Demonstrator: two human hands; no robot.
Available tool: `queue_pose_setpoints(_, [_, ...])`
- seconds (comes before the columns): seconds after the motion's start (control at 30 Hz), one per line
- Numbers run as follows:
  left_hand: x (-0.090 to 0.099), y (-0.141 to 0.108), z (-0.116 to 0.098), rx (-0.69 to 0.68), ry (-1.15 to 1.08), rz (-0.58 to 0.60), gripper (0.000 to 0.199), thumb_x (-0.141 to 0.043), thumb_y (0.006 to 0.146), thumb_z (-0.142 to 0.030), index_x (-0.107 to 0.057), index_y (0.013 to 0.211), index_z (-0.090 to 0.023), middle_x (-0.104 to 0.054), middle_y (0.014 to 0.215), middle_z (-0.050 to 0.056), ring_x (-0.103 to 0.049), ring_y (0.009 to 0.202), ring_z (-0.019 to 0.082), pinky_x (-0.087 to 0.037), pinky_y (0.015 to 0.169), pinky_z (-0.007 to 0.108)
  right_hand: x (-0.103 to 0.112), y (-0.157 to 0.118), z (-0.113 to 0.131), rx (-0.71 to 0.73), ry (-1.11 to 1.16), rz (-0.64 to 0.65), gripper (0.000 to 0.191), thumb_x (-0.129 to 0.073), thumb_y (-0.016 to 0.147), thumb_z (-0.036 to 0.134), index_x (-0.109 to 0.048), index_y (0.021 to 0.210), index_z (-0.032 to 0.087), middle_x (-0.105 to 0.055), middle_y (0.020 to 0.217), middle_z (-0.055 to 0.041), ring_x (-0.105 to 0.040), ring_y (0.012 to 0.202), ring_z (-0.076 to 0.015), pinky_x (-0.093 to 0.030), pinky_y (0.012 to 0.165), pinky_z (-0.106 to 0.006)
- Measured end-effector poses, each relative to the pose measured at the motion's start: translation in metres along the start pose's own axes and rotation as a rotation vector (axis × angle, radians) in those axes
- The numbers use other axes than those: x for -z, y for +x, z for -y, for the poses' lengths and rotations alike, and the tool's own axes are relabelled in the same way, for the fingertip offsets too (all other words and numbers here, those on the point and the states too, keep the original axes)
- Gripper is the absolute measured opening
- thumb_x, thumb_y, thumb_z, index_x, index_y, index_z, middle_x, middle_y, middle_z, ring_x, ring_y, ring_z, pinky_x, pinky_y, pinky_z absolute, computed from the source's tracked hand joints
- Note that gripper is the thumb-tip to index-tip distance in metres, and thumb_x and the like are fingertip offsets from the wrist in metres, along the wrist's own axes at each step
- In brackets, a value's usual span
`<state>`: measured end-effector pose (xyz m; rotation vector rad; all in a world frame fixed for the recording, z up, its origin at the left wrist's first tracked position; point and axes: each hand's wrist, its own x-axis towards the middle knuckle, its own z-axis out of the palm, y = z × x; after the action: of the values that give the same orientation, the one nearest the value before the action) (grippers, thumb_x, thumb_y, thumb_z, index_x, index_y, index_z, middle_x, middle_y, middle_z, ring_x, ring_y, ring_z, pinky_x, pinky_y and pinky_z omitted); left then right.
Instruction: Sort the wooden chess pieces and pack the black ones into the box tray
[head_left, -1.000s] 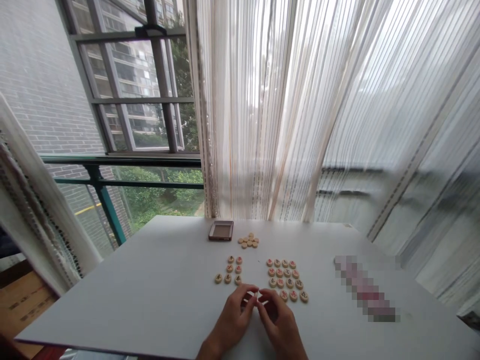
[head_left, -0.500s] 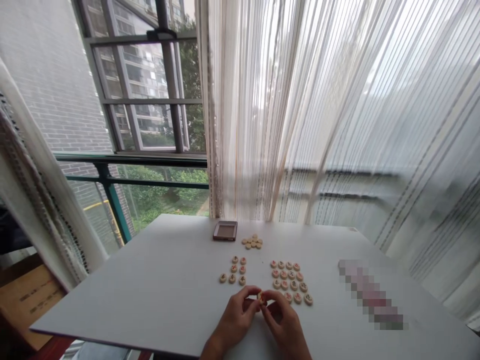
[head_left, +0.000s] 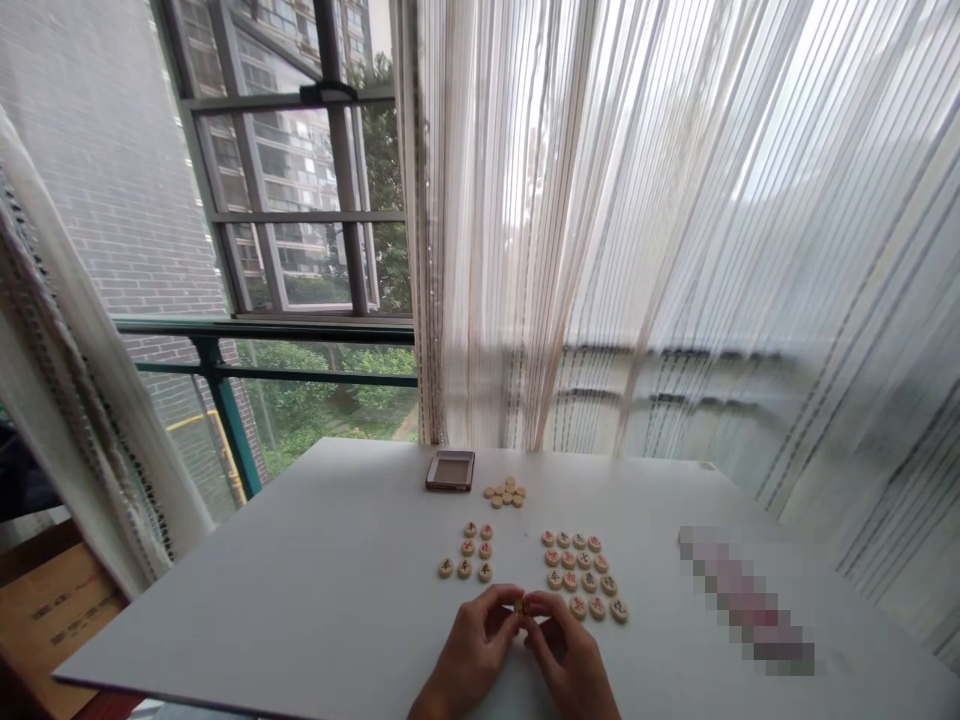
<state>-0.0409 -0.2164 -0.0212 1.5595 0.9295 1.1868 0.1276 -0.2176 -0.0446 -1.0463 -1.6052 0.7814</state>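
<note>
Xiangqi piece, one: round, with a pale edge and a reddish mark, held up between both hands over the near part of the bench; its character cannot be read.
Left hand, one: thumb and index finger pinching the piece from the left side.
Right hand, one: thumb and index finger pinching the same piece from the right side.
Bench, white, flat-topped.
Left group of pieces, seven, lying flat with characters up, red and black: rows of two, two and three, the nearest row reaching further left.
Right group of pieces, lying flat with characters up, red and black: three rows of four, and a nearest row with three in plain view beside the right hand.
Cluster of pieces, pale, no characters visible, lying close together beyond the left group.
Shallow box, square, dark-rimmed, near the far edge, just left of the cluster.
Pixelated item, pinkish, on the right; identity cannot be told.
Striped sheer curtain, behind the bench.
</note>
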Motion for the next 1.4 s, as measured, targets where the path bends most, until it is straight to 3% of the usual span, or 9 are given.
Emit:
queue_pose_setpoints(0.17, [-0.002,-0.001,0.000,0.008,0.023,0.023,0.032,-0.069,0.089,-0.039,-0.070,0.113,-0.017,-0.077,0.103,0.009,-0.074,0.093,0.023,-0.059,0.087,0.031,0.000,-0.001,0.003,-0.055,0.032,0.020,0.030,-0.059,0.093,0.048,-0.067,0.102,0.021,-0.076,0.097,-0.0097,-0.074,0.086,-0.0237,-0.059,0.077,-0.030])
queue_pose_setpoints(0.37, [-0.002,-0.002,0.003,0.032,0.065,0.044,0.035,-0.073,0.086,-0.038,-0.074,0.114,-0.017,-0.076,0.112,0.012,-0.074,0.095,0.024,-0.059,0.090,0.033,-0.001,-0.002,0.002,-0.133,-0.089,-0.032,0.034,-0.064,0.087,0.055,-0.061,0.083,0.021,-0.069,0.070,-0.0017,-0.068,0.065,-0.0194,-0.052,0.061,-0.024])
queue_pose_setpoints(0.5, [-0.001,-0.003,0.001,0.022,0.079,0.057,0.034,-0.071,0.086,-0.034,-0.074,0.116,-0.018,-0.076,0.111,0.010,-0.075,0.092,0.023,-0.060,0.085,0.031,-0.001,-0.001,0.005,-0.135,-0.055,-0.023,0.038,-0.057,0.091,0.056,-0.062,0.079,0.021,-0.068,0.066,-0.0014,-0.066,0.062,-0.0180,-0.051,0.059,-0.023])
queue_pose_setpoints(0.63, [-0.001,-0.002,0.004,0.015,0.123,0.032,0.033,-0.071,0.085,-0.032,-0.074,0.115,-0.019,-0.077,0.110,0.009,-0.074,0.093,0.023,-0.059,0.088,0.031,-0.001,-0.001,0.008,-0.081,-0.007,-0.055,0.038,-0.055,0.093,0.055,-0.066,0.082,0.021,-0.070,0.068,-0.0029,-0.068,0.061,-0.0186,-0.053,0.059,-0.024])
queue_pose_setpoints(0.87, [0.000,-0.001,0.005,-0.010,0.139,-0.003,0.036,-0.067,0.090,-0.037,-0.071,0.122,-0.021,-0.075,0.117,0.010,-0.073,0.098,0.024,-0.057,0.093,0.033,0.000,-0.001,0.005,-0.061,0.055,-0.042,0.040,-0.056,0.092,0.056,-0.067,0.107,0.021,-0.077,0.084,-0.0085,-0.075,0.070,-0.0231,-0.061,0.067,-0.031])
queue_pose_setpoints(1.1, [0.001,-0.003,-0.003,-0.006,0.107,-0.002,0.035,-0.062,0.093,-0.038,-0.071,0.124,-0.022,-0.074,0.120,0.009,-0.070,0.108,0.025,-0.053,0.101,0.035,-0.001,-0.003,0.003,-0.031,-0.005,-0.015,0.036,-0.061,0.091,0.049,-0.062,0.113,0.021,-0.077,0.090,-0.0081,-0.073,0.068,-0.0195,-0.060,0.067,-0.028])
queue_pose_setpoints(1.4, [-0.002,0.000,-0.003,0.031,0.044,-0.012,0.034,-0.071,0.086,-0.044,-0.072,0.107,-0.017,-0.078,0.097,0.009,-0.074,0.089,0.023,-0.058,0.081,0.029,-0.005,-0.005,-0.002,0.077,-0.102,-0.007,0.021,-0.060,0.087,0.028,-0.062,0.108,0.022,-0.074,0.081,-0.0029,-0.069,0.063,-0.0171,-0.057,0.064,-0.025])
